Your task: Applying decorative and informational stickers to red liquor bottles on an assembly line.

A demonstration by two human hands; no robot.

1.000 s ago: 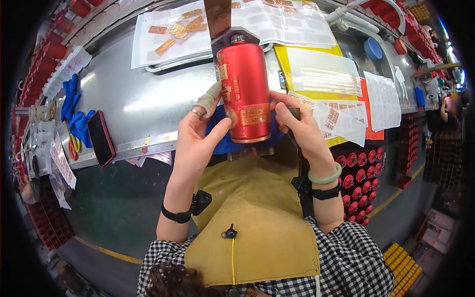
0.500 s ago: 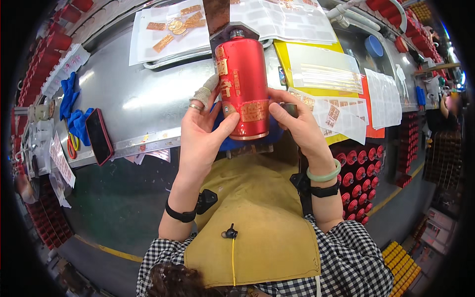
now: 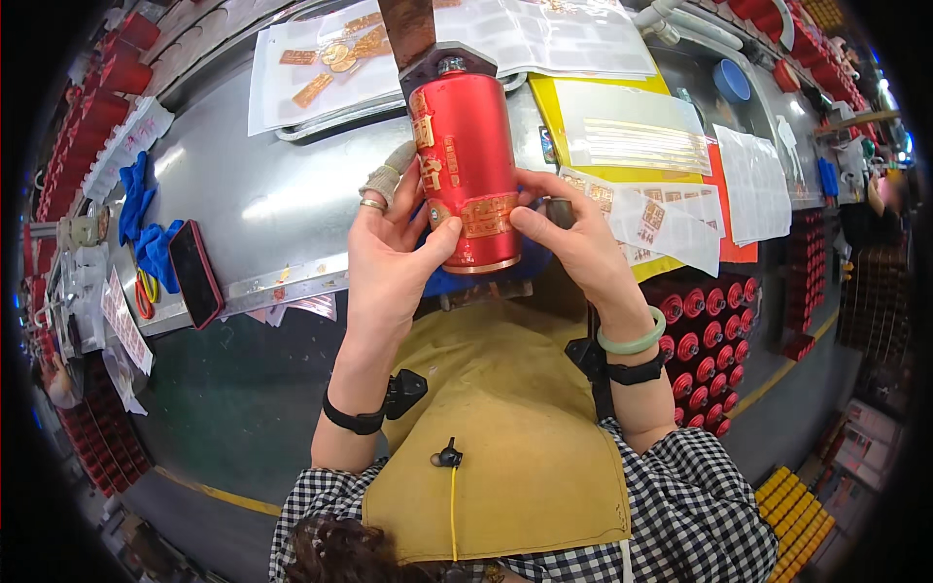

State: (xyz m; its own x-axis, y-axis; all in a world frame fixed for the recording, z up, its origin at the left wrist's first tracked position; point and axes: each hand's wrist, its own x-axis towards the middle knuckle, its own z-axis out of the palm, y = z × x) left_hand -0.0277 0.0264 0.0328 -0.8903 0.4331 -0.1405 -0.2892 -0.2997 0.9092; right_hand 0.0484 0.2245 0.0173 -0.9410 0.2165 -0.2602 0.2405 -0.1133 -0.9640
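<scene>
One red bottle [image 3: 468, 136] with gold lettering, at twelve o'clock: I see the left hand [image 3: 389, 248] gripping its lower left side, thumb beside the gold label [image 3: 489, 216], the right hand [image 3: 578, 238] gripping its lower right. Also listed: gold pieces [image 3: 338, 55] at eleven, blue cup [image 3: 732, 81] at two, dark phone [image 3: 196, 274] at nine.

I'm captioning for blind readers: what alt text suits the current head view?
Left hand and right hand hold a gold-decorated red bottle near its base. Beyond, gold pieces lie on white paper; a phone rests on a metal bench at left.
</scene>
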